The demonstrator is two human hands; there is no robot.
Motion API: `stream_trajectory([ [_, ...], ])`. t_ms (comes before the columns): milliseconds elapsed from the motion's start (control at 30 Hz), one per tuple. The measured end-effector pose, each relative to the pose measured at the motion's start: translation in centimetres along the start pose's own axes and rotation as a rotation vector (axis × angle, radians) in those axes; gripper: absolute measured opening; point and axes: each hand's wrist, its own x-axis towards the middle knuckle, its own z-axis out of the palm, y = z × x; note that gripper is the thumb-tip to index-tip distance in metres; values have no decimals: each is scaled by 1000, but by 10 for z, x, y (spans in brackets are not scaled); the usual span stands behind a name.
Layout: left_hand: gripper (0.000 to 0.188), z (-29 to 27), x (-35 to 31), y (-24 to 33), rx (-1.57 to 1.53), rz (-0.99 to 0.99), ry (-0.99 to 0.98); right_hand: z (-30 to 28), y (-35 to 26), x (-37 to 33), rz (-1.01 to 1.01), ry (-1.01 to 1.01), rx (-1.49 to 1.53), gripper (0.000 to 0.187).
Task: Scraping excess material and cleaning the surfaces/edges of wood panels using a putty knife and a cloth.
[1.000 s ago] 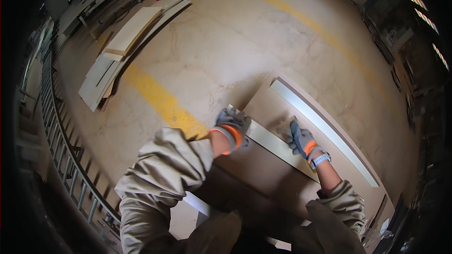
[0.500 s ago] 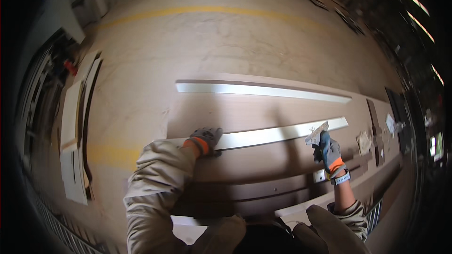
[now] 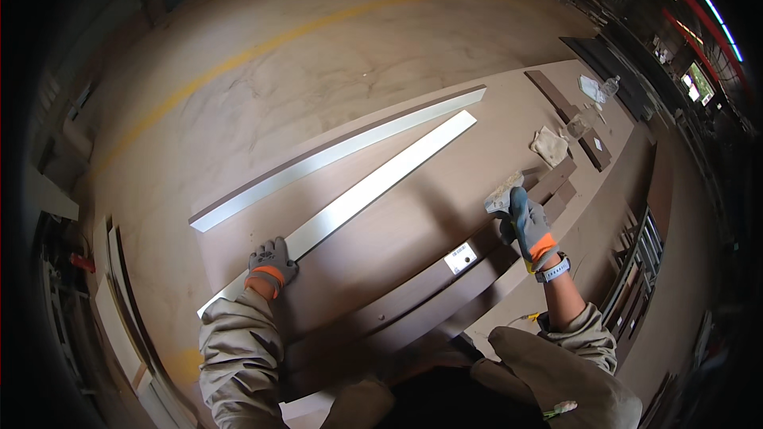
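Observation:
My left hand [image 3: 272, 264], in a grey glove with an orange cuff, is closed on a long white strip [image 3: 381, 179] near its lower left end. That strip lies slantwise across the brown board surface [image 3: 413, 230]. In my right hand [image 3: 529, 226], gloved alike, is a stained, greyish-white, rag-like piece [image 3: 504, 194], pinched between thumb and fingers above the board and off the strip. Beyond the held strip, a second long strip [image 3: 334, 155] with a white face and brown edge lies at a slight angle to it.
Dark brown boards [image 3: 381, 319], one with a white label [image 3: 460, 258], lie close to my body. At the right are a beige cloth [image 3: 549, 146], a clear bottle [image 3: 610, 87] and short brown pieces [image 3: 552, 95]. Long panels [image 3: 127, 310] stand on the left.
My view has turned, so the strips now slant up to the right. My left hand still holds the strip, and my right hand still holds the rag-like piece, now farther from the strip.

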Motion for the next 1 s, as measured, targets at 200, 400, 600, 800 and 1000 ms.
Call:
stream_trajectory([
  [200, 81, -11, 40, 96, -71, 99, 93, -53, 8, 26, -119, -87, -228, 54],
  [400, 69, -27, 70, 163, -45, -9, 24, -110, 5, 72, -96, -187, -350, 59],
  [600, 62, -10, 56, 164, 66, -21, -29, -120, 37, 189, 232, -316, -347, 64],
  [800, 68, 1, 44, 166, 119, -121, -64, -89, 78, 289, 134, -603, -874, 63],
  [1000, 52, 2, 69, 187, 239, -275, -194, -64, 110, 331, 105, -556, -1005, 66],
])
